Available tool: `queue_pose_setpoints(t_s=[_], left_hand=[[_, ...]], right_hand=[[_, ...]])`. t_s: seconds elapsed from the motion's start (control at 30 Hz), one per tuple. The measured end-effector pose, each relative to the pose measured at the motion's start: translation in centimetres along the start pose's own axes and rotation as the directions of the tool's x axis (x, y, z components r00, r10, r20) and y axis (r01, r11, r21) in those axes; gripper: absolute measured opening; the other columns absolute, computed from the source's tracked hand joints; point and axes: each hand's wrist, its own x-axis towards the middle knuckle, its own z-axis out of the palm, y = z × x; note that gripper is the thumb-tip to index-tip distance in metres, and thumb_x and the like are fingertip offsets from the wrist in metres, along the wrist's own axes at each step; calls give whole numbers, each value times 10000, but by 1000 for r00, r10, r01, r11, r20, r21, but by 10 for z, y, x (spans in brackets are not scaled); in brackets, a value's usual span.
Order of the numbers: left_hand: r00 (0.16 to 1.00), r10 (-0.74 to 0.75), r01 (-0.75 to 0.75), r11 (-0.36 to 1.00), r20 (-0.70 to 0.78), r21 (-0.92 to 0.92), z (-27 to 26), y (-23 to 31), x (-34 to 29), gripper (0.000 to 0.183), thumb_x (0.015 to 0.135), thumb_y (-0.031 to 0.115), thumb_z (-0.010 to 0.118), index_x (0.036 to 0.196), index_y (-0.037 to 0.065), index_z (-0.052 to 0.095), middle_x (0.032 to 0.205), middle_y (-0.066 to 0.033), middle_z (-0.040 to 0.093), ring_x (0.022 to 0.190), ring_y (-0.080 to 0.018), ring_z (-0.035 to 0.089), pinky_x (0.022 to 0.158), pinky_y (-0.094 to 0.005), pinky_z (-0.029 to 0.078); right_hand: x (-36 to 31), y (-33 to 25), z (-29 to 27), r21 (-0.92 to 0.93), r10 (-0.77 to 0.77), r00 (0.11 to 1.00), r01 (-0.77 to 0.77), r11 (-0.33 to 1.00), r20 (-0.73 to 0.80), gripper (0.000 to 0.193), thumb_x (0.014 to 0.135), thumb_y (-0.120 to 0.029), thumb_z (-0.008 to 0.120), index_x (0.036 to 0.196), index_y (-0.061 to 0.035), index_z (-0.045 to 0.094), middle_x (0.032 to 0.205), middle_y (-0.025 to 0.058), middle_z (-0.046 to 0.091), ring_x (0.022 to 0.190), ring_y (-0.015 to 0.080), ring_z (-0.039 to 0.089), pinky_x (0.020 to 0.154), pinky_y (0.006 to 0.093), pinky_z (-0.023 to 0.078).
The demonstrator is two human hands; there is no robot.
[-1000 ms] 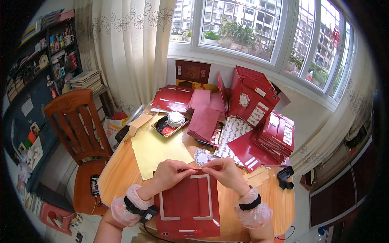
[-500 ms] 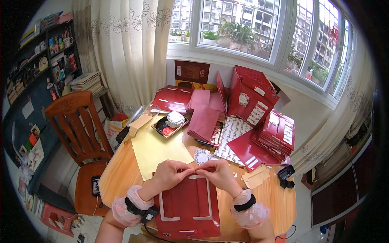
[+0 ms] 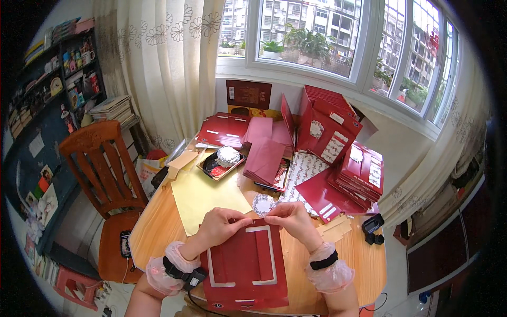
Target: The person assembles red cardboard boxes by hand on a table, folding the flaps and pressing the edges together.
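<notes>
A dark red cardboard sheet [image 3: 242, 264] lies on the table close in front of me, with pale strips and a slit panel on it. My left hand [image 3: 226, 226] is closed in a pinch at its far edge, thumb and fingertips on the cardboard. At the far right corner, my right hand [image 3: 293, 226] has thumb and forefinger pinched together; whatever is between them is too small to make out. Just beyond my fingers lies a round white-and-silver patterned piece [image 3: 263, 204]. Both wrists wear black bands over pink translucent cuffs.
Beyond lie a yellow sheet [image 3: 207, 198], a black tray [image 3: 214, 168] with a white roll [image 3: 228, 156], and pinkish-red envelopes [image 3: 264, 161]. Stacked red folders [image 3: 359, 174], tan card pieces [image 3: 335, 229] and a small black device [image 3: 373, 224] sit at right. A wooden chair [image 3: 108, 174] stands left.
My right hand has moved right along the sheet's far edge, away from my left hand, and the fingertips have come apart. The left hand stays at nearly the same spot.
</notes>
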Motion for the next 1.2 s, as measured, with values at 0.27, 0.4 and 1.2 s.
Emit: queue_pose_setpoints(t_s=[0.27,0.4,1.2], left_hand=[[1000,-10,10,1000,9,18,-4,-3,3,220,889,315,725,941,115,798,761,-81,742,659,-188,706,615,-298,531],[996,79,-79,997,34,-13,-5,-6,5,266,909,339,708,1039,117,778,801,-100,746,655,-197,704,626,-302,539],[973,-195,230,751,126,-619,-10,-47,21,225,975,174,669,1109,-4,705,961,-99,745,841,-151,718,757,-296,606]], right_hand=[[0,-12,-6,40,102,994,-103,994,26,208,922,-170,711,957,29,758,794,25,721,683,71,628,622,235,519],[3,-9,-9,-60,48,998,-50,997,-37,200,929,-151,707,994,31,757,808,17,718,695,62,621,614,223,506],[-2,-1,-81,57,154,954,-144,988,-257,86,836,-46,758,895,16,767,781,52,726,634,74,626,543,202,479]])
